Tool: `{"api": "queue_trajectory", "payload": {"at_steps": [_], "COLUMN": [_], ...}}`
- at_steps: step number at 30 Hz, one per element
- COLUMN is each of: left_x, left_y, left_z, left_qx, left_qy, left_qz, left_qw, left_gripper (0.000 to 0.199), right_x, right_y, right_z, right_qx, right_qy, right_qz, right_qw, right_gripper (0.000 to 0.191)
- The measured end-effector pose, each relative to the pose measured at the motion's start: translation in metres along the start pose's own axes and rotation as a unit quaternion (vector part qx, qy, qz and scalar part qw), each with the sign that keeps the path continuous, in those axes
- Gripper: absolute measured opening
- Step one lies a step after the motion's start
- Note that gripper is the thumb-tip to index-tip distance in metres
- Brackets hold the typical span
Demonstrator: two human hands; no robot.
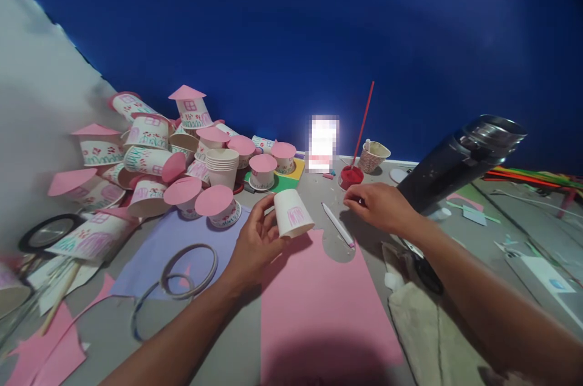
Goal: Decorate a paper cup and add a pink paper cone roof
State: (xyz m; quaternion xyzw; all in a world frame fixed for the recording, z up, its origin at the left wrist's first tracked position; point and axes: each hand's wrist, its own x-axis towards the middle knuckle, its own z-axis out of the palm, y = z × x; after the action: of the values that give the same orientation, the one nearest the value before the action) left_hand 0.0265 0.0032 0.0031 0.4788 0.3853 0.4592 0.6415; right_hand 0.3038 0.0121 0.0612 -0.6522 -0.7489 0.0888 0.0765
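My left hand [259,234] grips a white paper cup [294,214], turned upside down and tilted, with a pink scribbled door drawn on its side. To the right, my right hand [376,207] hovers by a small pot of red paint [350,178] with a red stick standing in it. Its fingers are drawn together, and whatever they may hold is hidden. Between both hands a white marker with a pink end [337,225] lies on the grey table. Pink paper [319,301] with a round cut-out edge spreads below the cup.
Many decorated cups with pink paper roofs [215,201] pile up at left, beside a stack of plain cups [222,167]. Tape rings [189,270] rest on purple paper [150,252]. A dark flask [446,161] leans at right, near scissors [428,274] and a cloth [421,325].
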Motion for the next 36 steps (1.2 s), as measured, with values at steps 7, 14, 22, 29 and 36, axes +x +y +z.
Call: {"api": "queue_trajectory", "payload": {"at_steps": [7,14,22,29,36], "left_x": [0.002,-0.004,-0.002,0.003,-0.003], "left_y": [0.002,-0.004,-0.020,-0.034,-0.011], "left_z": [0.001,0.002,-0.006,-0.015,0.002], "left_qx": [-0.011,0.144,0.301,0.386,0.152], "left_qy": [0.022,0.007,-0.002,0.007,-0.059], "left_qz": [-0.029,0.064,0.149,0.231,0.133], "left_qw": [0.999,0.987,0.942,0.893,0.978], "left_gripper": [0.083,0.077,0.070,0.069,0.068], "right_x": [-0.031,-0.045,-0.040,-0.042,-0.053], "right_y": [0.038,0.037,0.039,0.041,0.017], "right_z": [-0.002,0.007,0.021,0.033,0.031], "right_qx": [-0.099,-0.120,-0.100,-0.064,0.123], "right_qy": [-0.030,-0.075,-0.080,-0.050,-0.006], "right_qz": [0.127,0.156,0.143,0.140,-0.013], "right_qw": [0.987,0.978,0.981,0.987,0.992], "right_gripper": [0.026,0.023,0.022,0.019,0.091]}}
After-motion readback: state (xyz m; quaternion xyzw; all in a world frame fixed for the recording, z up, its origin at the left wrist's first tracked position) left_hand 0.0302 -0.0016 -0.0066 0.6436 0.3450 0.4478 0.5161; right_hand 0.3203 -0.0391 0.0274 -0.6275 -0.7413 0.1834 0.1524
